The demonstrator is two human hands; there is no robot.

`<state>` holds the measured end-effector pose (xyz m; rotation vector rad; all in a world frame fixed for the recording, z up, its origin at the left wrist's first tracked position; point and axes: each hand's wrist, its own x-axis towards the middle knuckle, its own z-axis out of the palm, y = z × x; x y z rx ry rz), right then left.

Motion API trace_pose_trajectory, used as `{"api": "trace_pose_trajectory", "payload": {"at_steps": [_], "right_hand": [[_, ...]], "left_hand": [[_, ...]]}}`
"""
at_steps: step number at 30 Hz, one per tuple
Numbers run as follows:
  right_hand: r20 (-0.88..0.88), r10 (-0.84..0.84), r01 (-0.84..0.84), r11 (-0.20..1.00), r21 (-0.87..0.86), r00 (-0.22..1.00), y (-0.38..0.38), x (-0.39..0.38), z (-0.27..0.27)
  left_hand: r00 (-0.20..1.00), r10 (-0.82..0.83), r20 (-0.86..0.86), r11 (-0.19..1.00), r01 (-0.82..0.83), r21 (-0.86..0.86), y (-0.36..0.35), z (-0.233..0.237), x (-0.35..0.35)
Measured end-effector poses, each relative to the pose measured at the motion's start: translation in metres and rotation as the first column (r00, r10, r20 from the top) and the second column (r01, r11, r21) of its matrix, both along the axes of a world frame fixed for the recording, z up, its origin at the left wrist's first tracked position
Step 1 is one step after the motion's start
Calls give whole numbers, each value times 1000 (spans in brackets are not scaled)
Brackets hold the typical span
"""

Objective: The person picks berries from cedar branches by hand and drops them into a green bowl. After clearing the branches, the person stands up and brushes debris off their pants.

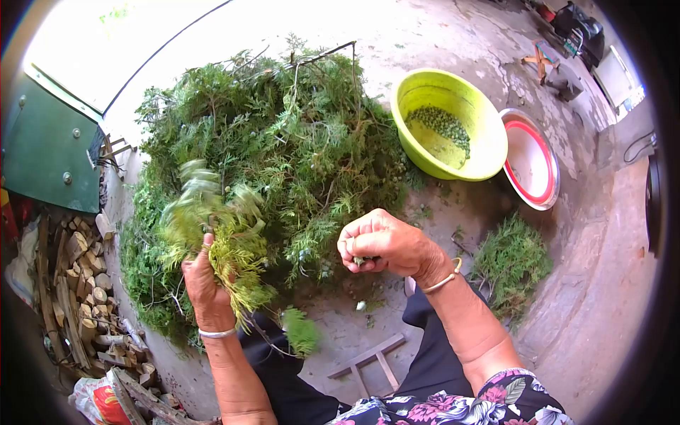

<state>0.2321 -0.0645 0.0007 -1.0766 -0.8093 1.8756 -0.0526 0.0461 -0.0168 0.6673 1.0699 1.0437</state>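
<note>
My left hand (206, 289) is closed around a yellow-green conifer branch (241, 258) whose upper tips are blurred by motion. To its right, my right hand (386, 243) is curled into a fist, apart from the branch. Small pale green cones (361, 261) peep out below its fingers; how many it holds is hidden. Beyond both hands rises a large heap of green conifer branches (283, 149). A yellow-green plastic basin (487, 145) stands at the heap's right, with a layer of small green cones (440, 126) on its bottom.
A white basin with a red ring (545, 180) leans beside the yellow one. A smaller branch pile (511, 262) lies right of my right arm. Between my legs is a wooden frame (368, 358). Split firewood (88, 283) is stacked at left, below a green panel (53, 145).
</note>
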Motion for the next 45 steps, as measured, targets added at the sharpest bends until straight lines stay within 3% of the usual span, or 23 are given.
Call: {"api": "trace_pose_trajectory", "payload": {"at_steps": [1, 2, 4, 5, 7, 8, 9, 11, 12, 15, 17, 19, 21, 23, 25, 26, 29, 30, 33, 37, 40, 45], "right_hand": [[-125, -79, 70, 995, -72, 989, -1, 2, -1], [-185, -163, 148, 985, -93, 969, 0, -3, -6], [-212, -234, 213, 970, -120, 949, 1, -11, -7], [-239, -301, 272, 951, -146, 923, 2, -14, -7], [-214, -301, 275, 951, -145, 929, 4, -19, -3], [-173, -313, 288, 945, -155, 934, 5, -22, 0], [-129, -324, 303, 939, -163, 937, 6, -22, 1], [-144, -345, 323, 934, -154, 928, 6, -22, 0], [-160, -364, 342, 928, -148, 918, 7, -21, -1], [-134, -380, 360, 921, -150, 915, 10, -22, -4], [-171, -375, 355, 925, -135, 911, 10, -25, 0], [-210, -367, 350, 930, -117, 906, 12, -27, 2], [-166, -318, 326, 945, 26, 934, 11, -28, 2], [-190, -299, 311, 950, 34, 935, 11, -28, 5], [-57, -308, 312, 945, 100, 950, 13, -29, 8], [-100, -292, 292, 956, -10, 951, 13, -27, 5], [-25, -261, 262, 962, 71, 965, 14, -30, -5], [-42, -231, 231, 973, -4, 972, 13, -28, 9], [-84, -158, 163, 985, 57, 984, 13, -27, -3], [76, -151, 142, 983, 114, 986, 13, -21, 2], [17, -194, 193, 980, 44, 981, 12, -26, 5], [-1, -157, 157, 985, 70, 988, 12, -22, 5]], "left_hand": [[992, 112, -58, 993, -114, -23, 0, 7, 7], [992, 110, -56, 994, -111, -23, -6, 8, 10], [939, 205, 276, 979, -193, -68, -22, 9, 11], [940, 207, 273, 978, -196, -68, -18, 7, 9], [992, -63, 114, 986, 79, -146, -6, 0, 5], [991, -74, 116, 993, 84, -85, -10, 5, 15], [998, -58, -27, 993, 55, -103, -19, 18, 28], [999, -18, -28, 996, 15, -86, -30, 19, 40], [992, -110, 63, 992, 113, -49, -31, 12, 34], [962, -180, 204, 973, 204, -108, -30, -6, 21], [960, -271, 69, 962, 272, -12, -26, -28, 10], [952, -295, 87, 955, 296, 2, -37, -5, 28], [957, -288, -22, 957, 289, 25, -42, 8, 39], [957, -286, -43, 957, 287, 30, -42, 8, 40], [956, -287, -56, 957, 289, 34, -43, 16, 45], [955, -289, -70, 956, 292, 37, -44, 20, 47], [942, -326, -84, 944, 329, 24, -45, 21, 50], [932, -348, -97, 936, 351, 14, -45, 18, 50], [925, -365, -110, 929, 369, 23, -45, 20, 55], [937, -335, -98, 940, 339, 29, -47, 20, 58], [937, -341, -77, 939, 344, 28, -46, 17, 58], [934, -350, -69, 934, 354, 49, -45, 10, 56]]}}
